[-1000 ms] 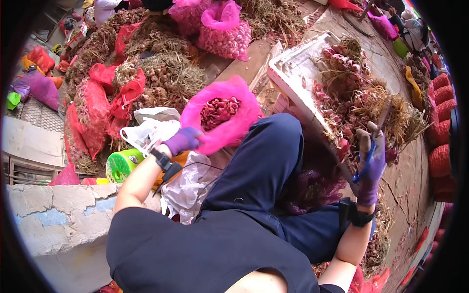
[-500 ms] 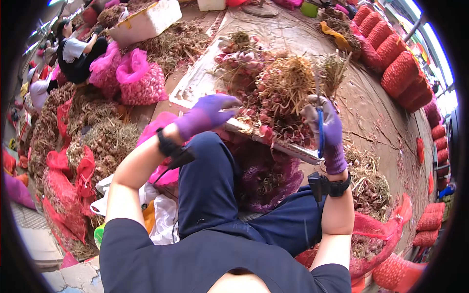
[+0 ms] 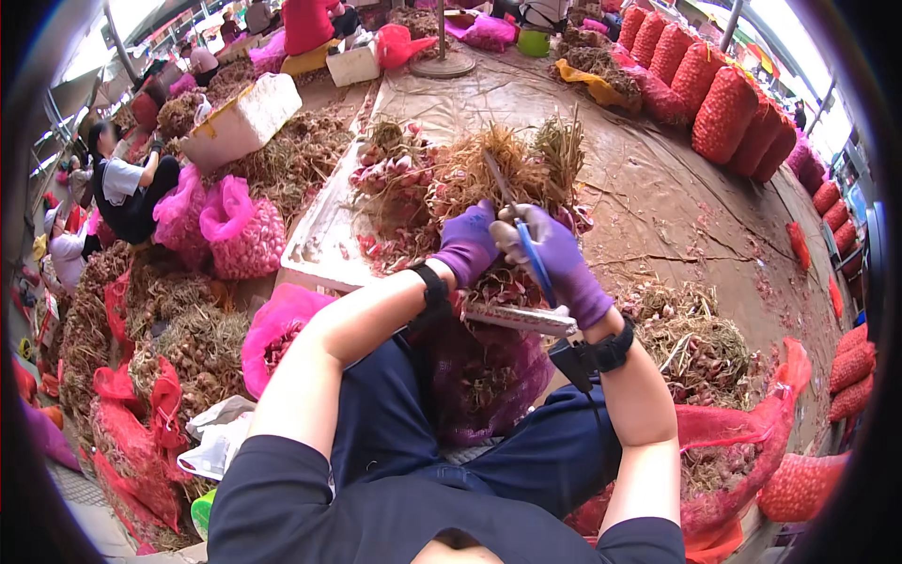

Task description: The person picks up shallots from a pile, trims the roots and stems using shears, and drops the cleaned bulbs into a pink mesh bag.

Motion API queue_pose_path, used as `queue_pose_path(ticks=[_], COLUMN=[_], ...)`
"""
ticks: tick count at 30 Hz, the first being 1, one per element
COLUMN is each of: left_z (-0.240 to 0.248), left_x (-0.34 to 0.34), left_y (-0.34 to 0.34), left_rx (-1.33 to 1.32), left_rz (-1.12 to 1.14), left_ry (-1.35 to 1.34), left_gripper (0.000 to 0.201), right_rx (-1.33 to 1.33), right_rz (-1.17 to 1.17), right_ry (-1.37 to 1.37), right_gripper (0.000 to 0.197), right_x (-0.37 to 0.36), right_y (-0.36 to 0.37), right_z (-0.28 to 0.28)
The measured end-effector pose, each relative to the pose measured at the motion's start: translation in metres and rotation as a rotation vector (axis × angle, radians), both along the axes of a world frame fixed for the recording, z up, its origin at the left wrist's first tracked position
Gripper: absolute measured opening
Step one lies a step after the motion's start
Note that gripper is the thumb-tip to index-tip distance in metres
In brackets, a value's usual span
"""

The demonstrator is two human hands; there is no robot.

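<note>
A heap of reddish-purple bulbs with dry straw-like stalks (image 3: 474,164) lies ahead of me on a white foam board (image 3: 324,240). My right hand (image 3: 554,254), in a purple glove, is closed around blue-handled shears (image 3: 537,263), whose dark blades point up and left into the stalks. Close beside it, almost touching, my left hand (image 3: 468,242) is in a purple glove too. Its fingers are closed at the near side of the heap, and what they hold is hidden. Below the board's near edge, a purple mesh bag (image 3: 489,381) hangs between my legs.
At left stand pink mesh bags of bulbs (image 3: 246,240) and a white foam box (image 3: 242,122); a seated person (image 3: 127,183) is beyond. Full red mesh sacks (image 3: 723,108) line the far right. Another stalk heap (image 3: 691,334) and an open red net bag (image 3: 723,461) are at right.
My left hand has moved right and closed at the heap. My right hand has come left and down beside it, tilting the shears into the stalks. The view has shifted too.
</note>
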State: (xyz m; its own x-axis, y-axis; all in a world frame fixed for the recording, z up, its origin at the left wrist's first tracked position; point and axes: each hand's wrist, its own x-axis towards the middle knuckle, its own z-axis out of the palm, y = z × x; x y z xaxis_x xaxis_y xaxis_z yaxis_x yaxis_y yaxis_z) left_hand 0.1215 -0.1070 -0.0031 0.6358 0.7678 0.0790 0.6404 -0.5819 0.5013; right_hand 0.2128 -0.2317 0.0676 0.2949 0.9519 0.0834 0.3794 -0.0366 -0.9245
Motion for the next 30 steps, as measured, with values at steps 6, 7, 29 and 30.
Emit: queue_pose_path(ticks=[6,7,29,30], left_z=[-0.085,-0.089,-0.014,-0.026], left_x=[0.017,0.023,-0.033,-0.03], left_y=[0.021,0.017,0.013,0.018], left_rx=[-0.387,-0.448,0.45,0.424], left_rz=[-0.195,-0.186,-0.384,-0.373], left_ry=[-0.769,-0.818,-0.179,-0.298], left_gripper=[0.032,0.026,0.031,0.022], right_rx=[0.132,0.15,0.189,0.215], right_rz=[-0.027,-0.059,0.009,0.002], right_ry=[-0.243,-0.279,-0.146,-0.271], right_gripper=[0.043,0.043,0.042,0.043], right_x=[-0.022,-0.023,0.002,-0.005], right_y=[0.03,0.035,0.094,0.092], right_z=[-0.009,-0.014,-0.058,-0.055])
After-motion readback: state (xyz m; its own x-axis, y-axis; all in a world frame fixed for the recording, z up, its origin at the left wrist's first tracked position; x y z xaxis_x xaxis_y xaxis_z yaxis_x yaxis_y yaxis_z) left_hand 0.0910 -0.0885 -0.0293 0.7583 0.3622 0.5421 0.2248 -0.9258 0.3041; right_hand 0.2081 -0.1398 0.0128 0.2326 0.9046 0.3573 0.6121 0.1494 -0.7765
